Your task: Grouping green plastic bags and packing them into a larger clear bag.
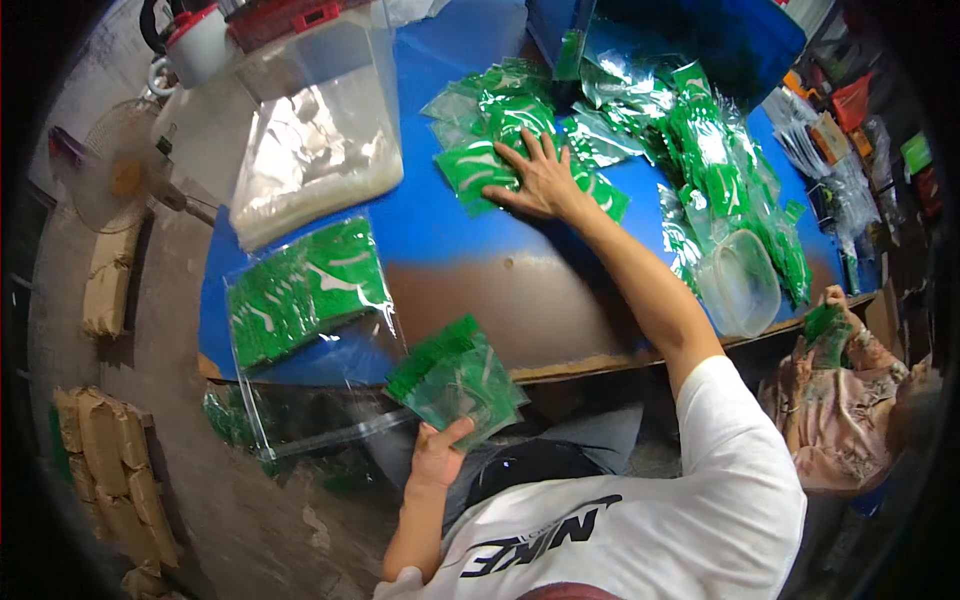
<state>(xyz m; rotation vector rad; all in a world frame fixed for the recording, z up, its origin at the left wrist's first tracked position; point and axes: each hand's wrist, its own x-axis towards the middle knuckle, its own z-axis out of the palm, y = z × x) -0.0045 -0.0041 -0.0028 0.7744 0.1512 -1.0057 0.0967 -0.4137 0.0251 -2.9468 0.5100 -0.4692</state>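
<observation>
My left hand [440, 450], low in front of my lap, pinches a small stack of green-printed clear plastic packets [460, 375] by its lower corner. The stack is held off the table, near its front edge. Farther out, my right hand [540, 180] lies with fingers spread on a loose pile of similar green packets [508, 100]. Left of the held stack, a large clear bag [330, 365] with rows of green packets [310, 285] in it hangs partly over the table edge.
A pile of clear bags [320, 140] lies at the far left of the blue table [450, 50]. More green packets [710, 150] heap by a blue bin [690, 40] and a clear plastic tub [738, 285]. A fan [125, 170] stands left; another person [840, 400] sits right.
</observation>
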